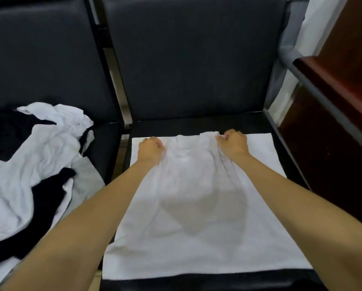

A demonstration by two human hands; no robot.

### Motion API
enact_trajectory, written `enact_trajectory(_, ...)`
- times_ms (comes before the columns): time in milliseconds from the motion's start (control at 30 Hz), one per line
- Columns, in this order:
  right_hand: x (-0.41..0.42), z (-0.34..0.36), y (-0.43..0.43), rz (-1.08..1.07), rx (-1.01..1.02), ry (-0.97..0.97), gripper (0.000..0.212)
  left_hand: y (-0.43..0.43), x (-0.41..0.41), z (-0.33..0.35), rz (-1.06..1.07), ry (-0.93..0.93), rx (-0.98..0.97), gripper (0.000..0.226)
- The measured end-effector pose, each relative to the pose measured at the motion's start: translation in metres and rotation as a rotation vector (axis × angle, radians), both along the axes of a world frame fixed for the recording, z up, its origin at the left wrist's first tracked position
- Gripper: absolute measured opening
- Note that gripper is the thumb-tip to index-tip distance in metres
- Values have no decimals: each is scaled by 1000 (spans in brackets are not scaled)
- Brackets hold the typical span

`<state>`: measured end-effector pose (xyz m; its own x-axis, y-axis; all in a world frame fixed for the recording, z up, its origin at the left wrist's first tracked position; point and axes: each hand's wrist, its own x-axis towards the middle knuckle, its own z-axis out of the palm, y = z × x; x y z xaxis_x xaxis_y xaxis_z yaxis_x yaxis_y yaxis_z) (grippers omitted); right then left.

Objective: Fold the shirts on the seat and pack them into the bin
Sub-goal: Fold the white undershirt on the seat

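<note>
On the seat (pixel 196 125) mid-frame, the white shirt (pixel 196 223) lies spread, left hand (pixel 149 149) & right hand (pixel 234 143) pinching its far edge w/ fingers (pixel 221 139) curled tight — uneven pull or a slipped pinch prob skews the fold; bin not in view.

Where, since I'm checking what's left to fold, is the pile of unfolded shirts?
In the head view, the pile of unfolded shirts lies on the left seat, left of the spread white shirt.

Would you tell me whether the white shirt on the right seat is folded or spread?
Spread: the white cloth shirt covers the dark seat flat, while left hand and right hand pinch its far edge.
</note>
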<state>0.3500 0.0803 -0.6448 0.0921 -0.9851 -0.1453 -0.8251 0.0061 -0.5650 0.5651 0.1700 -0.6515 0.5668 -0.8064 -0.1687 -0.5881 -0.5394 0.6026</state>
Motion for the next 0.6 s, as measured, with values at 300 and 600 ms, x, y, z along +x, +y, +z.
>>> enact_trajectory(300, 22, -30, -16, -110, -240, -147, 16, -15, 6, -14, -85, -21, -125, 11)
enact_trajectory(600, -17, -12, -25, -156, -236, -418, 17, -28, -11, -1, 108, 215, -493, 14)
